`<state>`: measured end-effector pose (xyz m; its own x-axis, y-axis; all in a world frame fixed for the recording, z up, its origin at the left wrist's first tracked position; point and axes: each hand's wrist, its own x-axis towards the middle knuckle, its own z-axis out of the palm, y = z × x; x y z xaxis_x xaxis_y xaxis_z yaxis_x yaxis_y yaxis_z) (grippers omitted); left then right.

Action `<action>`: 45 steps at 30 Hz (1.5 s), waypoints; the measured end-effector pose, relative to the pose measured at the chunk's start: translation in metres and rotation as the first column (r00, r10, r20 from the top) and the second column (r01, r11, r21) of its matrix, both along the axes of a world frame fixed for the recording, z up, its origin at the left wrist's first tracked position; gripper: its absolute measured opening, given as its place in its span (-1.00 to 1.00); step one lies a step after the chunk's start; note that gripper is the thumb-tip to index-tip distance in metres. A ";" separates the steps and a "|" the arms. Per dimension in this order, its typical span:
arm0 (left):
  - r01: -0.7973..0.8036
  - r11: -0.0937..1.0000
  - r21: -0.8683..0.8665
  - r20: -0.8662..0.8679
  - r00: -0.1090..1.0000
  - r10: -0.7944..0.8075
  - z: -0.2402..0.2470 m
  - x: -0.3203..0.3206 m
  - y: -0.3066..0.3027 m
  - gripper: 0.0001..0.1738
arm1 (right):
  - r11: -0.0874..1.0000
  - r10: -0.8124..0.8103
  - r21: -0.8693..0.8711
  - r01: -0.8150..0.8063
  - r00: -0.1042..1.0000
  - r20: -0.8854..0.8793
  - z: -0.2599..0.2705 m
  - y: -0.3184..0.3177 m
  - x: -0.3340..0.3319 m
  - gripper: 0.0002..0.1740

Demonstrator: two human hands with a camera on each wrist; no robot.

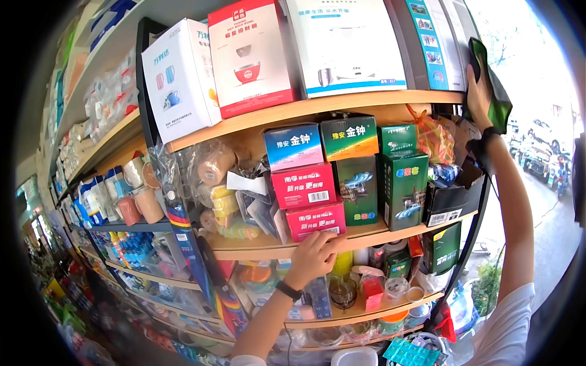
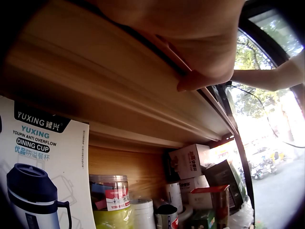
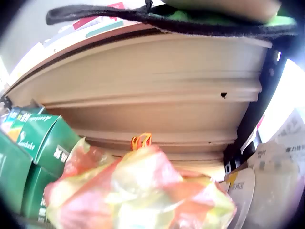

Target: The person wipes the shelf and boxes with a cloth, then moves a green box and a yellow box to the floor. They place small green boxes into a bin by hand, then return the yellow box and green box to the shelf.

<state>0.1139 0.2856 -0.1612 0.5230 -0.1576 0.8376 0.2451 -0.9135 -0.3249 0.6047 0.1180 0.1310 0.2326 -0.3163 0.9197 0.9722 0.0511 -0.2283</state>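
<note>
In the head view, my left hand [image 1: 311,259] rests on the front edge of the middle shelf [image 1: 256,249], just below the lower pink box [image 1: 315,221]. Its fingers lie over the edge, and in the left wrist view the thumb [image 2: 195,82] shows against the underside. My raised right hand [image 1: 479,97] holds a dark cloth [image 1: 497,100] with a green side at the right end of the top shelf. From below, the right wrist view shows the cloth [image 3: 95,13] along the shelf edge, part of the hand above it; most fingers are hidden.
Large product boxes [image 1: 345,49] stand on the top shelf. Green boxes [image 1: 404,183], an orange knotted bag [image 1: 434,143] and a black open carton [image 1: 455,198] fill the middle shelf. A dark upright post [image 1: 470,244] bounds the right side, with a street beyond.
</note>
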 end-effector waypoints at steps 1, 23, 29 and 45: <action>0.003 1.000 -0.002 0.000 1.000 -0.003 0.000 0.000 0.000 -0.49 | 0.999 0.036 -0.015 -0.036 0.999 0.005 -0.010 0.002 -0.003 -0.09; -0.013 0.997 -0.073 -0.043 0.999 0.010 0.004 0.001 0.000 -0.47 | 0.960 0.208 -0.193 -0.205 0.978 -0.003 0.230 -0.005 -0.022 0.08; -0.009 0.999 -0.054 -0.043 0.999 0.007 0.002 -0.002 0.001 -0.44 | 0.931 0.120 -0.354 -0.089 0.991 0.066 0.194 0.020 -0.120 -0.04; 0.069 0.989 -0.134 -0.009 0.997 -0.071 0.000 -0.005 0.003 -0.53 | 0.795 -0.174 -0.516 0.319 0.935 0.310 0.035 0.036 -0.118 -0.38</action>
